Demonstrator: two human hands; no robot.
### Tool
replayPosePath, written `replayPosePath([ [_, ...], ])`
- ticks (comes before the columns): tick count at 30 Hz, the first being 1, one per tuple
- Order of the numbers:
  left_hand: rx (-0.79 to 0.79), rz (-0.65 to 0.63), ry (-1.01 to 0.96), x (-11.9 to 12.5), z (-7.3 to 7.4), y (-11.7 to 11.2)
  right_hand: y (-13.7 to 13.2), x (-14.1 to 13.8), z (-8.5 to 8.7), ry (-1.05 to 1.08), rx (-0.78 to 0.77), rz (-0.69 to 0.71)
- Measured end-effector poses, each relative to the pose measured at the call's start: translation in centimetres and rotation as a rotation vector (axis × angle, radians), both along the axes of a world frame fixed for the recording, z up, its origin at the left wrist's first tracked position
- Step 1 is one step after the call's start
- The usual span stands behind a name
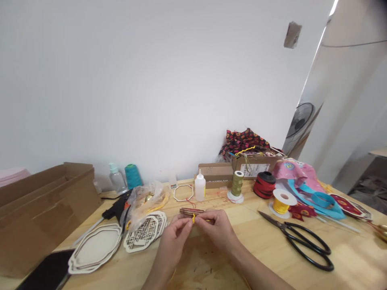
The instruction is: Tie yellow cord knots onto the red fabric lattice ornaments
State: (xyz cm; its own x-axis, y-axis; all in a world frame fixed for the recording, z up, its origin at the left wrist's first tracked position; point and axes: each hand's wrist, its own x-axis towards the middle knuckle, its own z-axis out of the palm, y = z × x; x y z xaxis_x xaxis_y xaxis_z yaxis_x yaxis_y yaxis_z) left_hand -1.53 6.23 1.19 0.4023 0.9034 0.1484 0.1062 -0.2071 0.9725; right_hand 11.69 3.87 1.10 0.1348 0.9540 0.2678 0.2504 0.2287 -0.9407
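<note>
Both hands meet over the middle of the wooden table, their fingertips pinched on a yellow cord (193, 218). My left hand (175, 233) is closed on the cord from the left. My right hand (217, 226) pinches it from the right, close by. Just behind the fingertips is a thin, dark red piece with layered wooden edges (191, 210), seen edge-on and partly hidden by the fingers. Yellow strands trail down past both forearms. Whether the cord forms a finished knot is too small to tell.
Black-handled scissors (302, 239) lie at right, near a yellow cord spool (281, 204). Lattice wooden pieces (145, 233) and scalloped boards (96, 245) lie left, beside a glue gun (116, 207) and cardboard box (45, 217). A white squeeze bottle (200, 187) and green thread spool (237, 185) stand behind.
</note>
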Motion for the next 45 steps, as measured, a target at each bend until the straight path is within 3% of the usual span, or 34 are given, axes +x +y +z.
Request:
replayPosePath([
  [6, -0.055, 0.013, -0.005, -0.11, -0.10, 0.01, 0.02, -0.14, 0.24, 0.014, -0.010, -0.049],
  [15, -0.130, 0.073, -0.079, -0.09, -0.26, 0.04, -0.14, -0.17, 0.38, -0.161, 0.094, -0.085],
  [22, -0.290, 0.088, -0.062, 0.30, 0.41, -0.30, 0.05, -0.07, 0.07, -0.150, 0.070, -0.125],
  [34, -0.125, 0.097, -0.043, 0.04, 0.31, 0.25, 0.02, -0.02, 0.07, -0.180, 0.102, -0.109],
  [39, -0.122, 0.060, -0.032, -0.04, 0.42, 0.22, -0.18, -0.09, 0.30, -0.200, 0.139, -0.110],
  [45, -0.205, 0.104, -0.037, 0.10, 0.40, -0.14, -0.05, -0.03, 0.37, -0.202, 0.177, -0.156],
])
